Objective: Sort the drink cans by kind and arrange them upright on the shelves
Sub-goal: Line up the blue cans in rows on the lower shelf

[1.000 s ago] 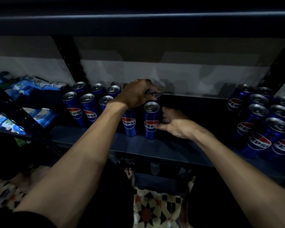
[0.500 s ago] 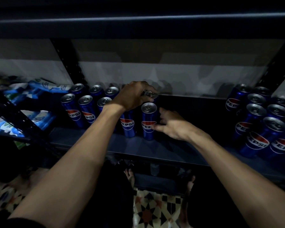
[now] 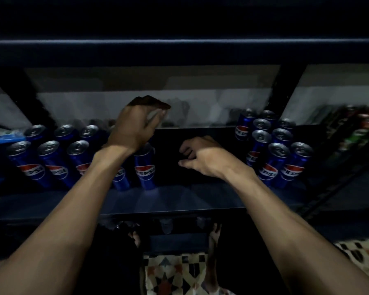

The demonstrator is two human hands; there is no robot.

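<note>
Blue Pepsi cans stand upright in two groups on a dark shelf (image 3: pixel 185 199). The left group (image 3: pixel 51 162) forms rows; its rightmost front can (image 3: pixel 145 169) stands just under my left wrist. The right group (image 3: pixel 273 160) is a tight cluster. My left hand (image 3: pixel 136 124) hovers above the left group's right end, fingers hanging curled and blurred, with nothing seen in them. My right hand (image 3: pixel 202 158) floats over the bare gap between the groups, fingers loosely curled, holding nothing.
An upper shelf edge (image 3: pixel 179 42) hangs low over the cans. Dark slanted uprights (image 3: pixel 283 90) frame the bay. Blue packets (image 3: pixel 2 138) lie far left, and blurred red and green cans (image 3: pixel 364 124) sit far right. Patterned floor tiles (image 3: pixel 175 273) show below.
My left hand has let go of the back-row can top and lifted up. My right hand has left the front can and moved right. The view has swung to the right.
</note>
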